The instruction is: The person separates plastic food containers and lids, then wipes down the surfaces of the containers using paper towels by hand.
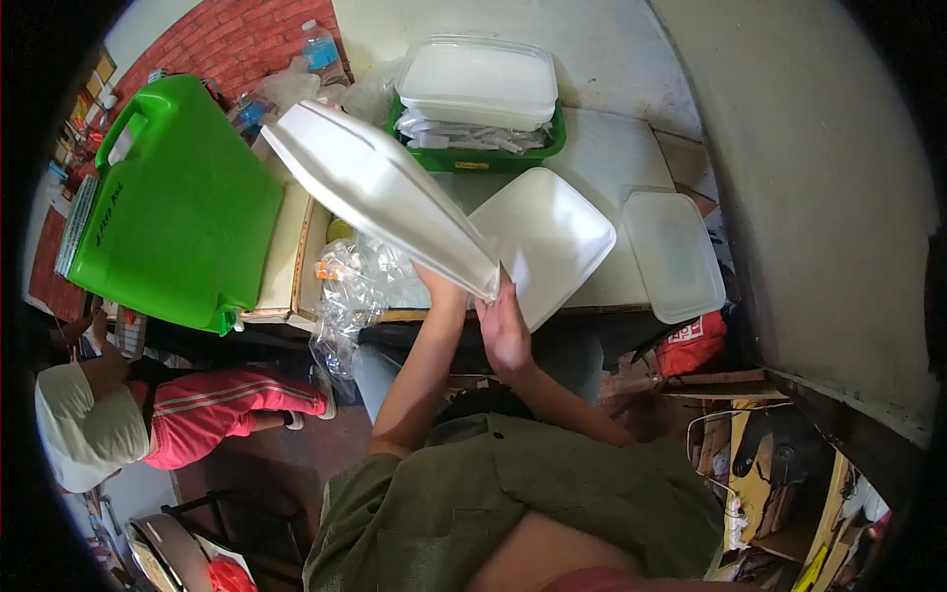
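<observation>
A white rectangular plastic container point(380, 183) is tilted up on its edge above the table, its near corner between my two hands. My left hand point(441, 286) grips it from below, with most of the fingers hidden behind its wall. My right hand point(505, 331) is closed at the near corner, fingers pointing up along it. Just behind and to the right, a second white container point(552, 237) rests on the table. Farther right lies a translucent white lid point(674, 257) at the table's edge.
A green basket point(483, 160) at the back holds wrapped white pieces, with stacked white lids point(478, 79) on top. At left stand a large green plastic case point(182, 212) and crumpled clear plastic point(360, 286). A bottle point(319, 47) stands behind. Another person point(187, 414) is at far left.
</observation>
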`<state>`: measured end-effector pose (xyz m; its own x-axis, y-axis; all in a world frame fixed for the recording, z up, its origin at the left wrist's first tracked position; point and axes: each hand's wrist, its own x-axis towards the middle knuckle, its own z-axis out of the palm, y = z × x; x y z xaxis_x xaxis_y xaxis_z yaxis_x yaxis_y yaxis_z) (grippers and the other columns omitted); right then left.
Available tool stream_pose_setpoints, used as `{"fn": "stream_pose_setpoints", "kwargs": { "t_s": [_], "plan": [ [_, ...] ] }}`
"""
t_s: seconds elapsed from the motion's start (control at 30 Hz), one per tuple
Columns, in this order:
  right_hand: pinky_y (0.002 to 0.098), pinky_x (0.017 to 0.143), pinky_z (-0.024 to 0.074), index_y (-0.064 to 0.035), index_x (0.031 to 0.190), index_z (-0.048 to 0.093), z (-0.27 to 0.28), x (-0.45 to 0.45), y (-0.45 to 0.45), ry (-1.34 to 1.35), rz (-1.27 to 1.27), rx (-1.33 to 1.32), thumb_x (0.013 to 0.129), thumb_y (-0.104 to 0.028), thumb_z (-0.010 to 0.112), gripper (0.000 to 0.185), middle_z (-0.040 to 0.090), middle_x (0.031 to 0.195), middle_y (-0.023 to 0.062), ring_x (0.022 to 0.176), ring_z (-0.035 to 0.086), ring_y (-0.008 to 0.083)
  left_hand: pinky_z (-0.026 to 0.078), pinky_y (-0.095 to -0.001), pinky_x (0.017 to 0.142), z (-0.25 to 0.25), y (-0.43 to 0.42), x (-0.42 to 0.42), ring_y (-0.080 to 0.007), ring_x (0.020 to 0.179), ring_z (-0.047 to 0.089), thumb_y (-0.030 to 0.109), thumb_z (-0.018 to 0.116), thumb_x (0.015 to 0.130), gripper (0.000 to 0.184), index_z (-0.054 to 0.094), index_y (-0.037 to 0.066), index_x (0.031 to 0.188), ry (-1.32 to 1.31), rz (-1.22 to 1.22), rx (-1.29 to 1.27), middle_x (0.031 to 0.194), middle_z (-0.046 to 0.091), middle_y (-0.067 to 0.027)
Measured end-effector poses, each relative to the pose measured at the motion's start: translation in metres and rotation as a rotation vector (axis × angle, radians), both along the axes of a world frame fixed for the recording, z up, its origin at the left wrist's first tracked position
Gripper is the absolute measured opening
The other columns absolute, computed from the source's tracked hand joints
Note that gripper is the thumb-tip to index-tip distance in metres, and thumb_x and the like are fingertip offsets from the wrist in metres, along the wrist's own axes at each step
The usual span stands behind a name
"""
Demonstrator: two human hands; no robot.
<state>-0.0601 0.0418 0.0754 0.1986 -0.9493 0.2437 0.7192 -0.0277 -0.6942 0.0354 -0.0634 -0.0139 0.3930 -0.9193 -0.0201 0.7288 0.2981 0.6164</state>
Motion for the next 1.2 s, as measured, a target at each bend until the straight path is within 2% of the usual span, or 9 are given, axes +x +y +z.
{"fn": "stream_pose_setpoints", "kwargs": {
  "t_s": [0.07,0.13,0.23,0.4,0.63,0.7,0.83,0.93,1.2],
  "plan": [
    [0.0397,0.115,0.0079,0.0078,0.145,0.008,0.002,-0.002,0.01,0.22,-0.09,-0.13,0.1,-0.025,0.026,0.059,0.011,0.153,0.0198,0.142,0.01,0.0301,0.051,-0.0287,0.066,0.027,0.007,0.002,-0.0175,0.08,0.061,0.008,0.055,0.092,0.028,0.046,-0.005,0.114,-0.303,0.202,0.152,0.099,0.06,-0.0151],
    [0.0424,0.115,0.0029,0.0132,0.143,0.003,0.003,-0.003,0.015,0.661,-0.276,-0.391,0.095,-0.016,0.029,0.062,0.003,0.152,0.0287,0.143,0.001,0.0362,0.051,-0.0294,0.069,0.018,0.001,0.002,-0.0178,0.083,0.06,0.009,0.056,0.091,0.03,0.043,-0.006,0.114,-0.248,0.285,0.228,0.1,0.059,-0.0151],
    [0.0439,0.115,0.0021,0.0133,0.143,0.003,-0.002,-0.007,0.009,0.869,-0.341,-0.594,0.091,-0.019,0.036,0.069,0.002,0.151,0.0315,0.142,0.001,0.041,0.049,-0.0306,0.076,0.038,0.009,-0.003,-0.0188,0.088,0.058,0.011,0.057,0.092,0.033,0.04,-0.006,0.114,-0.248,0.448,0.376,0.103,0.057,-0.0154],
    [0.0524,0.111,0.0163,0.013,0.142,0.011,0.021,-0.021,-0.021,0.949,-0.448,-0.828,0.093,-0.05,0.038,0.084,0.01,0.146,0.0368,0.136,0.015,0.0515,0.043,-0.0324,0.088,0.043,0.023,-0.009,-0.0212,0.097,0.054,0.01,0.058,0.091,0.034,0.038,-0.008,0.113,-0.357,0.527,0.392,0.109,0.053,-0.0166],
    [0.0455,0.112,0.0177,0.0069,0.144,0.019,0.129,-0.049,-0.072,0.895,-0.673,-0.997,0.088,-0.07,0.023,0.095,0.022,0.147,0.0289,0.138,0.023,0.0413,0.042,-0.0333,0.09,0.048,0.043,-0.012,-0.0238,0.099,0.054,0.008,0.058,0.09,0.035,0.04,-0.009,0.114,-0.62,0.5,0.4,0.108,0.054,-0.0189],
    [0.0412,0.113,0.0167,0.0079,0.142,0.026,0.163,-0.055,-0.071,0.782,-0.546,-0.859,0.086,-0.075,0.012,0.101,0.031,0.147,0.0217,0.138,0.026,0.0323,0.042,-0.0335,0.088,0.052,0.049,-0.016,-0.0243,0.098,0.055,0.009,0.059,0.09,0.034,0.042,-0.009,0.113,-0.736,0.476,0.388,0.104,0.056,-0.0196],
    [0.036,0.112,0.0189,0.0065,0.139,0.034,0.175,-0.067,-0.067,0.566,-0.159,-0.648,0.087,-0.074,0.011,0.099,0.039,0.143,0.0194,0.134,0.033,0.0267,0.042,-0.0333,0.086,0.049,0.052,-0.018,-0.0235,0.096,0.055,0.009,0.06,0.089,0.033,0.043,-0.008,0.112,-0.738,0.378,0.377,0.102,0.057,-0.0194],
    [0.0338,0.109,0.0269,0.0025,0.138,0.038,0.154,-0.069,-0.063,0.236,0.039,-0.078,0.09,-0.07,0.012,0.091,0.039,0.143,0.0144,0.133,0.036,0.0221,0.042,-0.0327,0.086,0.055,0.056,-0.022,-0.0219,0.095,0.056,0.011,0.061,0.09,0.033,0.044,-0.007,0.112,-0.77,0.343,0.307,0.101,0.058,-0.0182],
    [0.0346,0.109,0.0271,0.0008,0.142,0.029,0.054,-0.061,-0.046,0.405,0.19,0.016,0.089,-0.072,0.016,0.091,0.037,0.144,0.0134,0.131,0.036,0.0206,0.042,-0.0291,0.085,0.075,0.045,-0.012,-0.0169,0.093,0.055,0.013,0.061,0.091,0.03,0.044,-0.004,0.11,-0.597,0.249,0.237,0.1,0.059,-0.0131]
  ]
}}
